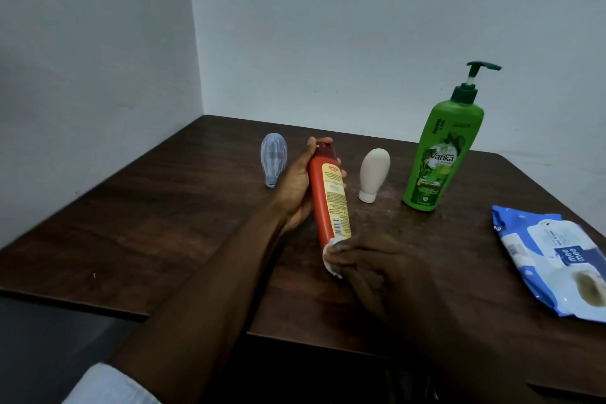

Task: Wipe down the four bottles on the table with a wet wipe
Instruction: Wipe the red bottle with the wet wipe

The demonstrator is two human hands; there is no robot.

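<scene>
Our left hand (296,184) is wrapped round the upper part of the red bottle (329,197), thumb up by the dark cap and fingers curled round the far side. The bottle lies slanted over the table (164,207), cap pointing away from us and label facing up. Our right hand (370,262) is closed on a bunched white wet wipe (329,257), fingers curled and pressing it against the bottle's near end, its base. Only a small fold of the wipe shows under the fingertips.

We judge the step in hand to be the wiping of the red bottle, at its bottom end. Whether the rest of its body is done we cannot tell. The next move likely calls for drawing the wipe up the body toward the cap. The left hand would need to turn the bottle or shift its grip, since the palm covers part of the surface to clean.

Further out, three bottles stand on the table, apart from one another. A small clear bottle (273,159) stands on its cap just left of our left hand, and a small white bottle (373,174) stands on its cap to the right of the red one. A tall green pump bottle (437,154) stands further right. We cannot tell which of these are already wiped. The pack of wipes (554,259) lies near the table's right edge, well apart from both hands.
</scene>
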